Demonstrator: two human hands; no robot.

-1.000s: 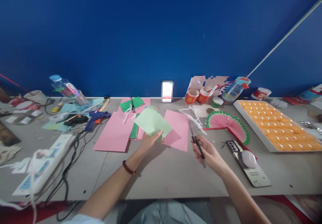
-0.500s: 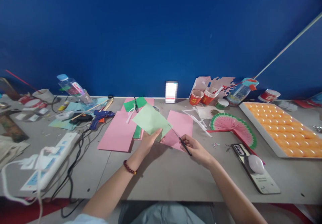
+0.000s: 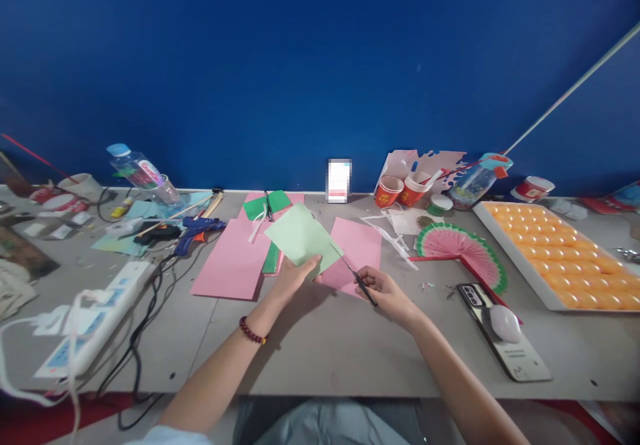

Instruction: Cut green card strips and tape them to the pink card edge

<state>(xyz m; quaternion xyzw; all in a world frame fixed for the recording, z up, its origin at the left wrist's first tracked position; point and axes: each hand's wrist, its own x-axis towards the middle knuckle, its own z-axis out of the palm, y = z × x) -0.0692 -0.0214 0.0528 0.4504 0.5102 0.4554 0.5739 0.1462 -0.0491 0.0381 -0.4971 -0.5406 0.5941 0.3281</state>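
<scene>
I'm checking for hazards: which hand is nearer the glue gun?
Left. The left hand, holding the pale green paper, is to the glue gun's right, with pink paper between; the right hand, with the scissors, is farther right.

I'm seeing pale green on my paper (image 3: 299, 233) and black on the handles of my scissors (image 3: 366, 289). My bracelet (image 3: 251, 331) is showing dark red beads with a yellow touch. The larger sheets (image 3: 230, 258) are showing plain pink, while the fan (image 3: 463, 248) is displaying a watermelon pattern: pink, dark-specked, rimmed in green. Deep blue is filling the wall (image 3: 320, 65). The balls (image 3: 560, 251) are gleaming orange, and the cups (image 3: 387, 195) are showing red with yellow marks.
</scene>
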